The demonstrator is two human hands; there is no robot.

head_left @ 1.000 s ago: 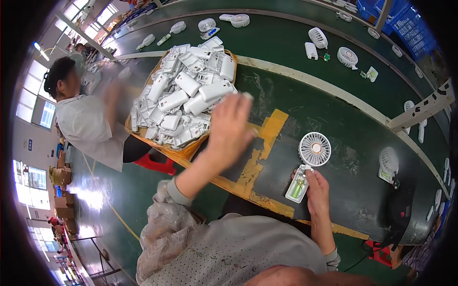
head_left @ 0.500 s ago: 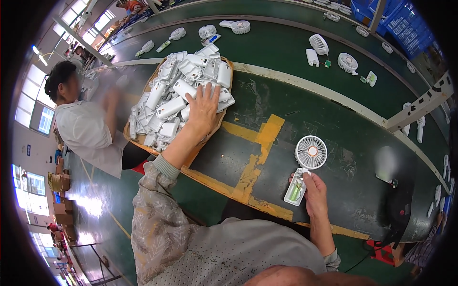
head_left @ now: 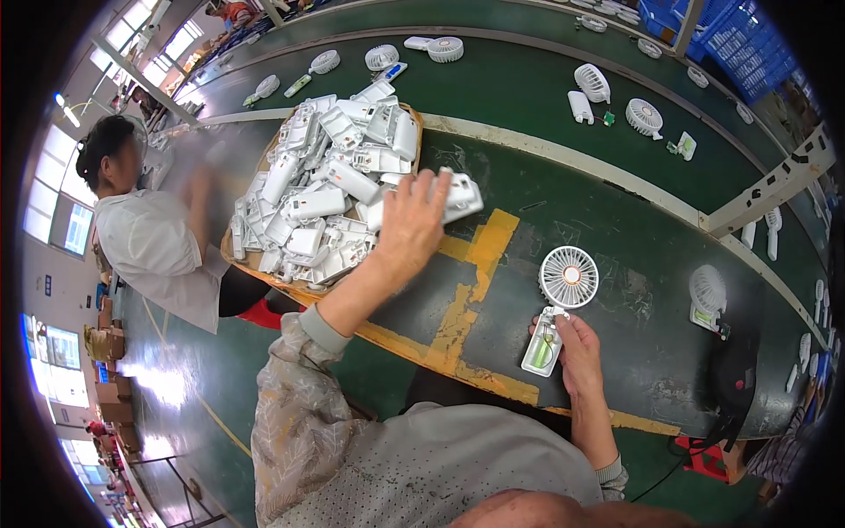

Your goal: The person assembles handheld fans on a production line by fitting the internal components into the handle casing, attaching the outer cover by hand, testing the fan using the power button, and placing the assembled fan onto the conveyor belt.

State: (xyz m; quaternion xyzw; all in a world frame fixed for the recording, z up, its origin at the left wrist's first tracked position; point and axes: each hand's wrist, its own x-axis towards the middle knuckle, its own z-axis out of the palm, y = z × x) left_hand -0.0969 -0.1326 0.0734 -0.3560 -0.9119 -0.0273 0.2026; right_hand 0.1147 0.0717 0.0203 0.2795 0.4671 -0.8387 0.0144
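Observation:
My left hand (head_left: 412, 224) is closed on a white plastic handle shell (head_left: 460, 197), lifted at the right side of a box (head_left: 417, 123) heaped with similar white shells (head_left: 350, 179). Near the table's front edge, my right hand (head_left: 578, 350) grips a small handheld fan (head_left: 569, 278) by its handle. The round, white-ribbed head of this fan lies away from me. Its handle is open, showing a green battery (head_left: 542, 352) and thin wires inside. The fingertips under the handle are hidden.
Beyond a pale rail (head_left: 563, 161), a green conveyor belt (head_left: 519, 97) carries several fan parts. Another fan (head_left: 707, 290) lies at the right of the dark table (head_left: 493, 326), near a black strap-like object (head_left: 738, 378). A person in white (head_left: 158, 246) works at the left.
My left hand has moved right from the top of the heap and now holds a white shell. My right hand with the fan stays nearly still.

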